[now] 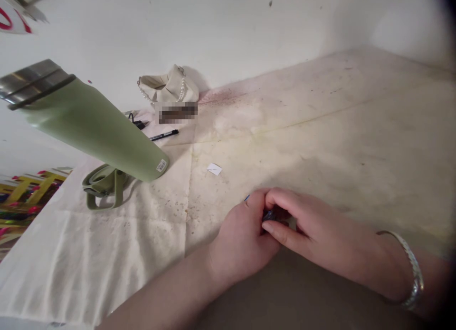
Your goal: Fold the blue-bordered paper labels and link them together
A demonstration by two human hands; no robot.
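My left hand [245, 237] and my right hand [302, 220] meet at the table's near edge, fingers curled together. Between them a small dark, shiny object [270, 215] shows; the fingers cover most of it, so its kind is unclear. A thin blue tip [247, 197] peeks out above the left hand. The right wrist wears a silver bracelet [413, 268]. Just beyond the hands lies a small white paper slip [214, 169] with faint print. To the left, a tall green tumbler [103, 125] with a steel rim stands open, its green lid with a handle [105, 185] beside it.
A cream cloth [149, 254] with stains and crumbs covers the table. Near the wall sit a cream handbag [167, 85] with a pearl strap, a black pen [164, 135] and a black plug-like item with a cord [140, 123]. Colourful decorations [30, 197] stand beyond the left edge.
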